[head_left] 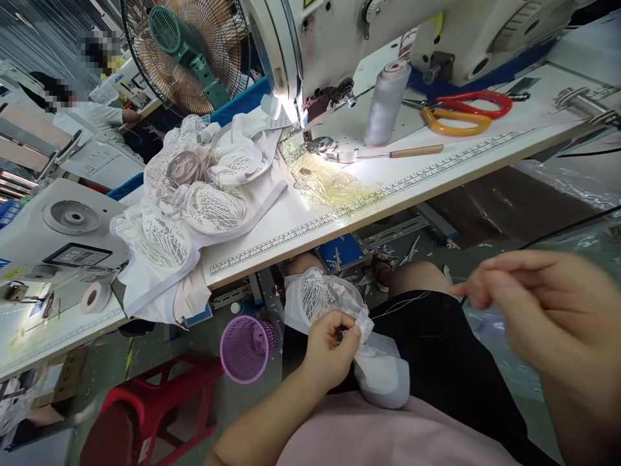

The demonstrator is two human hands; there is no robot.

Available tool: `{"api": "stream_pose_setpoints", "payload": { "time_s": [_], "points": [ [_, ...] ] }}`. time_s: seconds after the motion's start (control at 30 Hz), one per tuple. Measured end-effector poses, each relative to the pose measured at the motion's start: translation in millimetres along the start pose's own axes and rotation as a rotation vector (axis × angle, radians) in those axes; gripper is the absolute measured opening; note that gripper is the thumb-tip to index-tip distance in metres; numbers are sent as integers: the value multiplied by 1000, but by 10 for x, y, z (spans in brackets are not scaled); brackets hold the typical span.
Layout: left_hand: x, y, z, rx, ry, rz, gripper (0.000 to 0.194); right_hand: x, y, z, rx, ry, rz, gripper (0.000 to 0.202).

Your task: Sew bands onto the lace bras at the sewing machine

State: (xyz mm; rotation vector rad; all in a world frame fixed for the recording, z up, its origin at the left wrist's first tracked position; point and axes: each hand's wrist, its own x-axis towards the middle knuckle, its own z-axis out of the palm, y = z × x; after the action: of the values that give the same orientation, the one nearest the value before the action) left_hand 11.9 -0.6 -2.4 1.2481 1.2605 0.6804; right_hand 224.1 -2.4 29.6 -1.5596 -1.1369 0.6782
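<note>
Across the seated person's lap, near centre, lies a white lace garment (pixel 320 298), openwork mesh at its far end & a smooth, rounded, padded-looking cup at its near end. Left hand (pixel 334 349) is closed on it, thumb & fingers pinching a crumpled white fold btwn the two parts. Right hand (pixel 543 304), near right, is lifted well apart, motion-blurred w/ fingers bent; can't tell if it grips anything. Fine pale threads (pixel 402 301) trail from the garment toward it, over black fabric.

Beyond the lap, a smooth white surface (pixel 276 223) w/ a printed ruler strip along its near edge. Far left on it: a soft heap of white lace pcs (pixel 208 200), w/ curved cups & satiny bands. Right of heap: crinkly, yellowish clear film (pixel 334 184) below a hard, cream-coloured sewing machine (pixel 330 45), lamp lit. Farther right: a tapered thread cone (pixel 385 107), a slim tool w/ wooden handle (pixel 417 151), & red- and orange-handled scissors (pixel 456 123).

Left bkgd: round wire-caged fan (pixel 169 29). Floor, near left: purple perforated plastic basket (pixel 266 340) & glossy red stool (pixel 114 427).
</note>
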Motion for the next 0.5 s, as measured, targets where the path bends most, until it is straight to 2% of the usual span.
{"api": "stream_pose_setpoints", "payload": {
  "time_s": [0.13,0.2,0.27,0.5],
  "points": [
    [-11,-50,7,-7,-36,-63,9,-175,133,170,-127,-563,-85,14],
    [-17,-62,7,-17,-46,-76,10,-278,149,280,-114,-744,-139,16],
    [-20,-58,3,-29,-45,-76,11,-360,160,371,-106,-786,-197,19],
    [-11,28,0,-159,-34,-144,19,-398,220,441,-151,-722,-250,21]
  ]
}}
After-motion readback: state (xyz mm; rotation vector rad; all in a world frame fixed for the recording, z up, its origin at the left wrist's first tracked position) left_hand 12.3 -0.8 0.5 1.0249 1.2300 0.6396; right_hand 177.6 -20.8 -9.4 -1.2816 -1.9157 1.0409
